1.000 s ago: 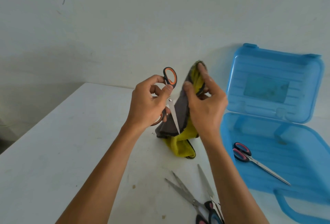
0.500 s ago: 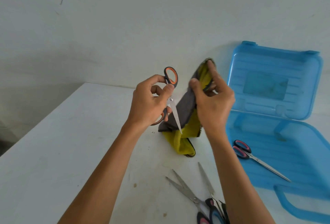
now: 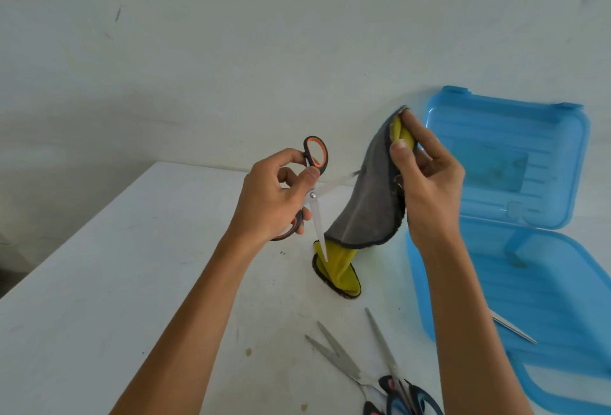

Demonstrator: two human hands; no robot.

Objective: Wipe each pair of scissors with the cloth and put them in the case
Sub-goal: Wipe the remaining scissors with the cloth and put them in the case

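Scissors in play: the orange-and-black scissors [image 3: 314,196] are hanging in the air over the white table [image 3: 99,282], blades spread wide.
Left hand: the left hand [image 3: 274,196] is gripping those scissors by the handles, thumb pressing beside the upper orange loop and the other fingers curling round the lower one.
Blades: one blade is pointing straight down, its tip showing in front of the yellow fold of the cloth; the other is reaching right, and its tip is disappearing behind the grey side of the cloth.
Cloth: the grey-and-yellow cloth [image 3: 367,203] is dangling just right of the scissors, its lower end touching the tabletop.
Right hand: the right hand [image 3: 429,190] is pinching the cloth's top fold between thumb and fingers, up above the scissors' pivot.
Case: the blue plastic case [image 3: 529,249] is lying open at the right, well apart from the held scissors, its lid leaning up towards the wall.
Inside the case: a steel blade [image 3: 512,327] is poking out from behind the right forearm; the rest of that pair is hiding there.
Waiting pairs: two dark-handled scissors [image 3: 347,365] are lying on the table near me, one spread, one closed.
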